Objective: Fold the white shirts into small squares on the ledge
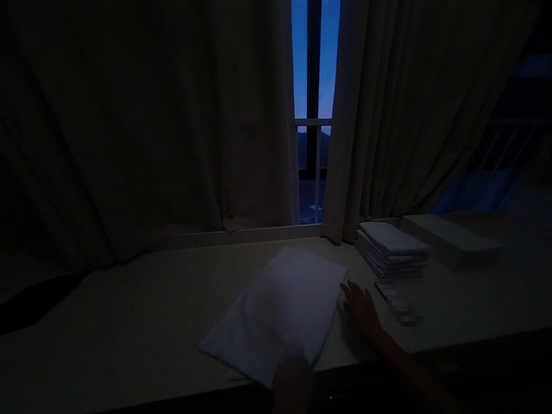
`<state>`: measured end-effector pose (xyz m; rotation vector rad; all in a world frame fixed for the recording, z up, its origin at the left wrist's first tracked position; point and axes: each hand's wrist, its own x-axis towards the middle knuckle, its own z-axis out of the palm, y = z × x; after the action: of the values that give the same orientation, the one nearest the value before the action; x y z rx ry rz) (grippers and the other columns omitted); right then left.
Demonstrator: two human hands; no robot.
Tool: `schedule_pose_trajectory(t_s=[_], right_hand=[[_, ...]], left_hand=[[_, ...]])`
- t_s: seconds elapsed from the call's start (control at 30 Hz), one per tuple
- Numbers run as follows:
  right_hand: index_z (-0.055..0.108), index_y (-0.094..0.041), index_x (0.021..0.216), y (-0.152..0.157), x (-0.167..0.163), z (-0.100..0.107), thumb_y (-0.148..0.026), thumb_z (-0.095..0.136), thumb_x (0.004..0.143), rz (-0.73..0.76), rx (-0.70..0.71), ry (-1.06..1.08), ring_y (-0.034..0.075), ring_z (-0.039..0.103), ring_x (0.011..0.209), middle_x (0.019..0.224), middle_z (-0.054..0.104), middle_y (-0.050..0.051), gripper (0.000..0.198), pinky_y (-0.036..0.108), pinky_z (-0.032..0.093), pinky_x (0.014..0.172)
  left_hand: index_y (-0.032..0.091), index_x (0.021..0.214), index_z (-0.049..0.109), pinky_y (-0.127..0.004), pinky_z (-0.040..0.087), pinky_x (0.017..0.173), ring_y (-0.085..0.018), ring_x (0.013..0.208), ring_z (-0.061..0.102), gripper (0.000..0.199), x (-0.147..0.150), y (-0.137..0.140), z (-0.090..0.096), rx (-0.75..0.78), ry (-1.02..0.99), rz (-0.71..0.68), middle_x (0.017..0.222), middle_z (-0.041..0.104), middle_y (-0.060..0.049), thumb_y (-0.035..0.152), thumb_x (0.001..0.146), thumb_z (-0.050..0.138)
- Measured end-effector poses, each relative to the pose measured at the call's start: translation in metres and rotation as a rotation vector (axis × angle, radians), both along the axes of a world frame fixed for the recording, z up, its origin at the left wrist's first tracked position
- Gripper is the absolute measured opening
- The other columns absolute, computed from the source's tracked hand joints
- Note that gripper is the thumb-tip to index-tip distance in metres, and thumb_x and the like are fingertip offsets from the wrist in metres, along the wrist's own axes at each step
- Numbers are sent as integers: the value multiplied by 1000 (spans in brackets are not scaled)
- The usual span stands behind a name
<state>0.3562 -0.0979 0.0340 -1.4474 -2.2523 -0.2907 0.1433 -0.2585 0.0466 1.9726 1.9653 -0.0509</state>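
Note:
A white cloth (293, 299) lies spread on the pale tabletop (150, 310), turned at an angle, with slight bulges in its surface. My left hand (294, 376) is over the cloth's near edge, dark and smeared by motion, so its fingers cannot be made out. At the cloth's right edge is my right hand (361, 307), its fingers stretched out and apart, with nothing held in it. The fingertips are close to the cloth's edge; whether they touch it is hard to tell in the dim light.
A stack of folded white cloths (392, 247) stands at the right rear. Before it lies a flat, phone-like object (399, 305), partly blurred out. A pale box-like block (457, 241) sits farther right. Curtains (250, 144) hang behind the table, parted at a window (328, 57).

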Motion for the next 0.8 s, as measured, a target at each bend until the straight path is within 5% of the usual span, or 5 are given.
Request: schedule_pose_trajectory(t_s=[0.2, 0.3, 0.4, 0.57, 0.8], right_hand=[[46, -18, 136, -88, 38, -61, -36, 40, 95, -42, 47, 320, 29, 54, 119, 132, 56, 16, 45, 46, 46, 97], [47, -17, 134, -115, 55, -79, -40, 41, 95, -109, 62, 356, 31, 56, 117, 130, 57, 17, 46, 47, 49, 94], [51, -20, 133, -126, 52, -80, -40, 42, 96, -106, 53, 272, 32, 51, 123, 133, 56, 15, 43, 51, 42, 101], [43, -27, 143, -110, 12, -66, -47, 37, 97, 25, -122, 64, 32, 40, 134, 146, 44, 8, 50, 56, 25, 111], [40, -27, 145, -26, -5, -37, -33, 37, 96, 98, -298, -118, 33, 25, 141, 151, 36, 10, 49, 64, 8, 109]], left_hand=[[17, 95, 74, -41, 49, 77, -25, 88, 69, 67, 60, 46, 24, 100, -132, -208, 91, 72, -21, 57, 92, 20], [18, 122, 63, -41, 46, 90, -24, 105, 64, 65, 18, 73, 43, 268, -103, -129, 115, 68, -17, 58, 92, 21], [20, 138, 48, -48, 30, 110, -29, 136, 38, 56, -56, 98, 47, 275, -52, -156, 147, 44, -12, 49, 92, 35], [35, 146, 31, -59, 15, 112, -30, 144, 21, 52, -143, 91, -2, 195, 141, -193, 157, 24, -3, 46, 95, 26], [27, 145, 37, -62, 5, 113, -34, 145, 16, 55, -132, 37, -45, 492, 260, -9, 152, 35, -10, 48, 95, 27]])
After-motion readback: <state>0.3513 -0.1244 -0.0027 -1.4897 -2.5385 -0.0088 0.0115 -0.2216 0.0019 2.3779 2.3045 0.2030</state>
